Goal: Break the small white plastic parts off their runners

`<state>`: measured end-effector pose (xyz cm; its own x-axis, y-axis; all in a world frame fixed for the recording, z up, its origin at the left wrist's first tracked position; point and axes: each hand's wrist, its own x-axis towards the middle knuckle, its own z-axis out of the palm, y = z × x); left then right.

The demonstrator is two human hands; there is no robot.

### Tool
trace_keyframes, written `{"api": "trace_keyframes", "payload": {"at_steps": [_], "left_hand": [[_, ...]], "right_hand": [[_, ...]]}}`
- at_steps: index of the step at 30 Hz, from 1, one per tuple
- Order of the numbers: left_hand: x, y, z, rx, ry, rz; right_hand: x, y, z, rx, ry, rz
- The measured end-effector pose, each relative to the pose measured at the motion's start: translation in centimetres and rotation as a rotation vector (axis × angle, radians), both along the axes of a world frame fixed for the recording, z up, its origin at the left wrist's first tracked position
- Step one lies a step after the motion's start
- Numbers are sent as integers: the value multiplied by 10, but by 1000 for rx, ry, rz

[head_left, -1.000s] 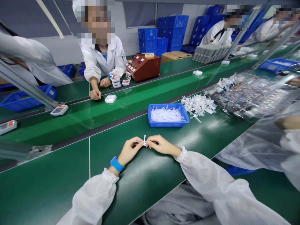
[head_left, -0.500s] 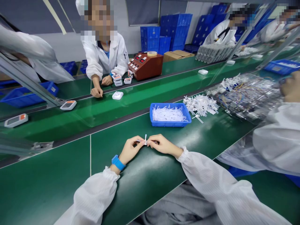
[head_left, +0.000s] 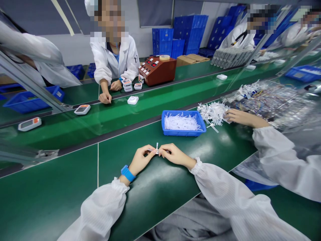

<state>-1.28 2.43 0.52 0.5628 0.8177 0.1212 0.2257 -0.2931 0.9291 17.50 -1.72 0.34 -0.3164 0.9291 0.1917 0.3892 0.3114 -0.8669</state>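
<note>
Over the green table (head_left: 65, 187), my left hand (head_left: 143, 158) and my right hand (head_left: 175, 154) meet fingertip to fingertip. Between them is a small white strip (head_left: 157, 146), one end sticking up above the fingers. Both hands are closed in a pinch on it; the fingers hide most of its lower part. Just beyond my hands stands a blue tray (head_left: 184, 133) filled with thin white strips (head_left: 181, 122). A loose pile of white strips (head_left: 212, 112) lies to the right of the tray, touching or nearly touching its edge.
A co-worker's hand (head_left: 240, 117) reaches to the pile from the right, beside clear bags of wired parts (head_left: 271, 100). A green conveyor (head_left: 105, 113) carries white devices (head_left: 82, 109) past the far side. Across it, another person stands near a brown box with displays (head_left: 160, 72).
The co-worker's hand at the right has come down to the pile of white strips. White devices on the conveyor have shifted right. My hands keep their pinch on the strip.
</note>
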Motion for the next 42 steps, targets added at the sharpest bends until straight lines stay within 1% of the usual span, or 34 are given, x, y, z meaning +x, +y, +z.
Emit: {"api": "trace_keyframes", "payload": {"at_steps": [6, 16, 21, 25, 31, 36, 42], "left_hand": [[-1, 0, 1, -43, -58, -21], [-1, 0, 4, -67, -116, -26], [-2, 1, 4, -90, -132, 29], [-2, 1, 5, -104, -122, 57], [-1, 1, 4, -106, -97, 73], [-1, 2, 2, -92, -104, 90], [-2, 3, 2, -86, -99, 100]], "right_hand": [[5, 3, -4, -101, 133, 11], [7, 2, -3, -133, 152, 29], [5, 1, -2, -170, 222, -3], [4, -1, -1, -165, 259, -18], [4, -1, 1, -153, 250, -20], [7, 0, 0, -104, 154, -49], [18, 1, -4, -27, 50, -33]]}}
